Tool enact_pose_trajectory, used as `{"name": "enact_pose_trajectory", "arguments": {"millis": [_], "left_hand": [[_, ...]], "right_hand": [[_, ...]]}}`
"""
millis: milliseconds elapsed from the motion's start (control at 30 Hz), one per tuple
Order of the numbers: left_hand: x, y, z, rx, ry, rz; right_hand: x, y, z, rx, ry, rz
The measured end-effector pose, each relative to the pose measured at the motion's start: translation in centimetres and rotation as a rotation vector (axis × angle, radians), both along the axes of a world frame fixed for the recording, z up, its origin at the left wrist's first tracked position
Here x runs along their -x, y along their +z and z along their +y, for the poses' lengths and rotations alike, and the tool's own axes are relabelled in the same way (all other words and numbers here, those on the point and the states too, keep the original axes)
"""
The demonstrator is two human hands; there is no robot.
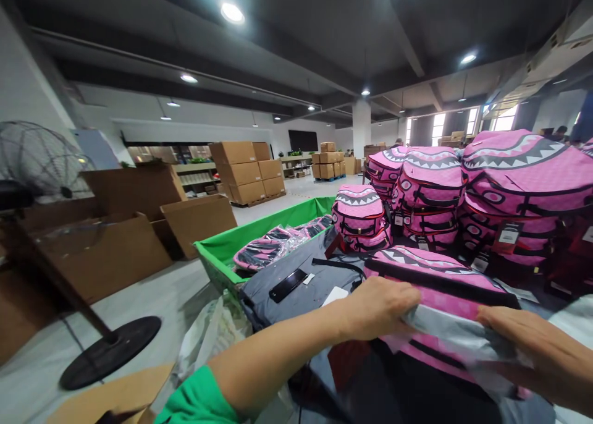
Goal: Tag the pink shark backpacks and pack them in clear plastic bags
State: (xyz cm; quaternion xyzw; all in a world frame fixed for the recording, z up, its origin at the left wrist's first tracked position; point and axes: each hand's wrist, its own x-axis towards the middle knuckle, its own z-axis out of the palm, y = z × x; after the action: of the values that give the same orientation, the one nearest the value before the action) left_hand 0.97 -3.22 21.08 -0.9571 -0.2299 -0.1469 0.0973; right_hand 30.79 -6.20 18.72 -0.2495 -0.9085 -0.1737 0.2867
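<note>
A pink backpack [430, 275] with a shark-mouth print lies on the grey table [287, 300] right in front of me. A clear plastic bag [456, 337] is pulled over its near end. My left hand [377, 306] grips the left edge of that bag, fingers curled over it. My right hand [532, 343] lies on the bag's right side, holding it against the backpack.
Stacks of pink backpacks [463, 195] fill the table's far right. A black phone [288, 285] lies on the table. A green bin [250, 245] holds bagged backpacks. Cardboard boxes [130, 226] and a standing fan [41, 164] are at left, on the floor.
</note>
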Motion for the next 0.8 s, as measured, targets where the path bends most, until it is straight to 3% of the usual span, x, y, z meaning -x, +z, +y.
{"name": "enact_pose_trajectory", "arguments": {"millis": [100, 167, 333, 533, 700, 800], "left_hand": [[0.8, 0.6, -0.2, 0.166, -0.196, 0.059], [0.9, 0.6, -0.3, 0.16, -0.218, 0.105], [0.3, -1.1, 0.1, -0.004, -0.14, 0.081], [-1.2, -5.2, -0.5, -0.485, -0.04, -0.209], [-2.4, -6.8, -2.5, -0.495, 0.02, -0.344], [-2.6, -8.0, -3.1, -0.513, 0.076, -0.38]], "right_hand": [[0.8, 0.6, -0.3, 0.02, 0.074, 0.024], [1.6, 1.0, -0.8, -0.049, 0.047, 0.083], [1.5, 0.0, -1.6, -0.173, -0.044, 0.053], [0.4, -2.6, -1.6, -0.083, -0.012, 0.104], [2.0, -5.1, -2.7, -0.324, -0.225, 0.255], [3.0, -6.6, -3.6, -0.4, -0.231, 0.309]]}}
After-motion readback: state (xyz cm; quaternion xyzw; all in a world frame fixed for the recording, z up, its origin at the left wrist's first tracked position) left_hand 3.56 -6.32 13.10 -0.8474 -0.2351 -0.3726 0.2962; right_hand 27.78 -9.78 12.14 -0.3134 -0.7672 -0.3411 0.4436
